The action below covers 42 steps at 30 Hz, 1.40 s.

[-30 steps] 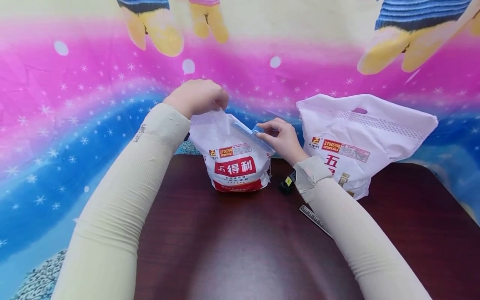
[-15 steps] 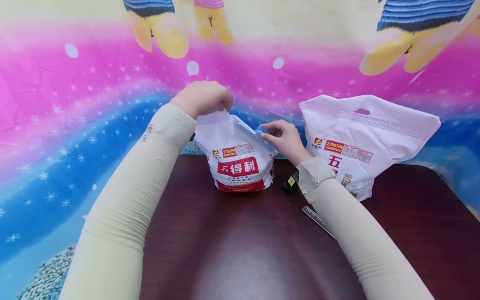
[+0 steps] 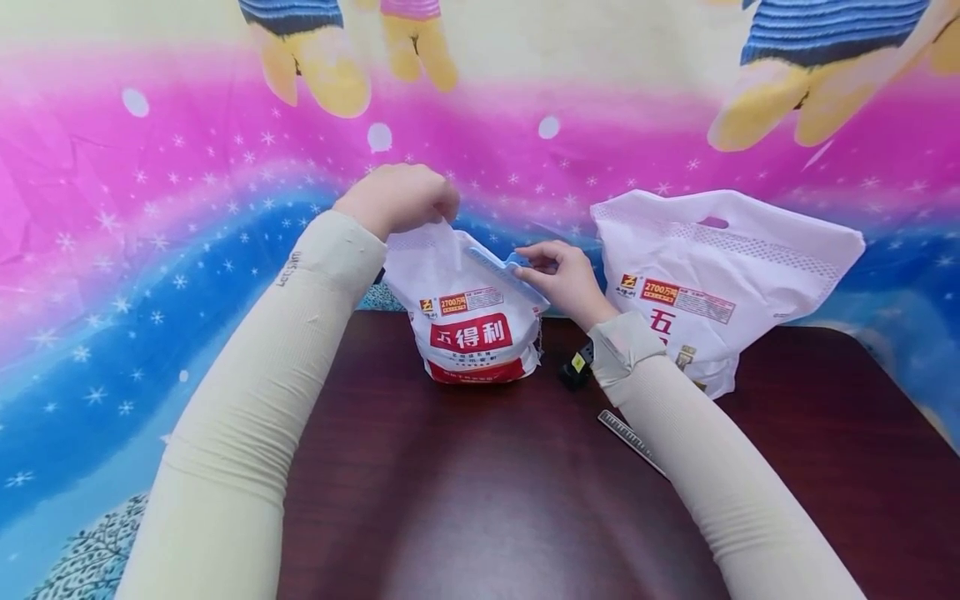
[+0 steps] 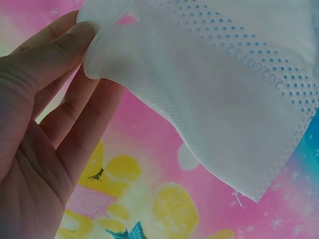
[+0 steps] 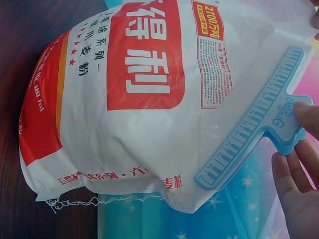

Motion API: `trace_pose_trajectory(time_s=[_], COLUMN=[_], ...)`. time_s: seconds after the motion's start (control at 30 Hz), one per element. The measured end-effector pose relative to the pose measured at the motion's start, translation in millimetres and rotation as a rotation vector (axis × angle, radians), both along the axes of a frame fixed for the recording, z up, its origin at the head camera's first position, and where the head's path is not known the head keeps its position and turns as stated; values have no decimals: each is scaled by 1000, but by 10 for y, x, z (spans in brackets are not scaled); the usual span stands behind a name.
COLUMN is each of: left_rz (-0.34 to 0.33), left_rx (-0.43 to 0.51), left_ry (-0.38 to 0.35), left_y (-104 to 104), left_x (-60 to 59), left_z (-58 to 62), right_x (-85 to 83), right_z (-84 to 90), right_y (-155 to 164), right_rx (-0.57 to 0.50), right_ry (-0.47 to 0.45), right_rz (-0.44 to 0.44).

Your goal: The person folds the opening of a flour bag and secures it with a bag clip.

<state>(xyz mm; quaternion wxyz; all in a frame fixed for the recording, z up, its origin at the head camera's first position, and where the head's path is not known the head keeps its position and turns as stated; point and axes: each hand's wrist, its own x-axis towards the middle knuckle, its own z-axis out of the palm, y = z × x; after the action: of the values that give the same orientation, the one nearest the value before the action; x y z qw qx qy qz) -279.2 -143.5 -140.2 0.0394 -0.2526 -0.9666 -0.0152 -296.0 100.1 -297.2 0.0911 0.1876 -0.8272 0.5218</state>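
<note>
A white and red flour bag (image 3: 480,333) stands on the table, its top folded over toward the right. At its upper left corner my left hand (image 3: 397,198) pinches the bag's top edge; in the left wrist view thumb and index finger hold the white perforated handle strip (image 4: 219,30). Across the slanted right side of the top lies a blue bag clip (image 5: 254,117) with ruler-like marks along its bar. My right hand (image 3: 564,279) pinches the clip's handle between thumb and fingers. Loose stitching thread (image 5: 109,200) hangs at the bag's lower side.
A second, taller white flour bag (image 3: 675,258) with a handle slot stands to the right, behind my right forearm. A grey strip with ruler-like marks (image 3: 626,437) lies on the dark wooden table (image 3: 465,500), partly under that sleeve. Behind hangs a printed snowflake cloth (image 3: 187,167).
</note>
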Motion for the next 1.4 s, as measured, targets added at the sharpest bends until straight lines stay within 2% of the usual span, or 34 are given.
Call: trace_pose_trajectory(time_s=[0.4, 0.63, 0.97, 1.13, 1.4], left_rz=[-9, -56, -35, -38, -60], left_rx=[-4, -43, 12, -9, -33], left_ry=[0, 31, 28, 28, 54], left_y=[-21, -48, -106, -94, -77], left_x=[9, -13, -13, -34, -75], left_z=[-11, -25, -67, -65, -100], right_x=[10, 54, 134, 203, 302], right_z=[15, 28, 52, 43, 10], right_y=[18, 55, 101, 129, 198], right_rx=[12, 40, 80, 77, 14], right_ry=[1, 15, 33, 29, 93], right_rz=[10, 30, 54, 62, 76])
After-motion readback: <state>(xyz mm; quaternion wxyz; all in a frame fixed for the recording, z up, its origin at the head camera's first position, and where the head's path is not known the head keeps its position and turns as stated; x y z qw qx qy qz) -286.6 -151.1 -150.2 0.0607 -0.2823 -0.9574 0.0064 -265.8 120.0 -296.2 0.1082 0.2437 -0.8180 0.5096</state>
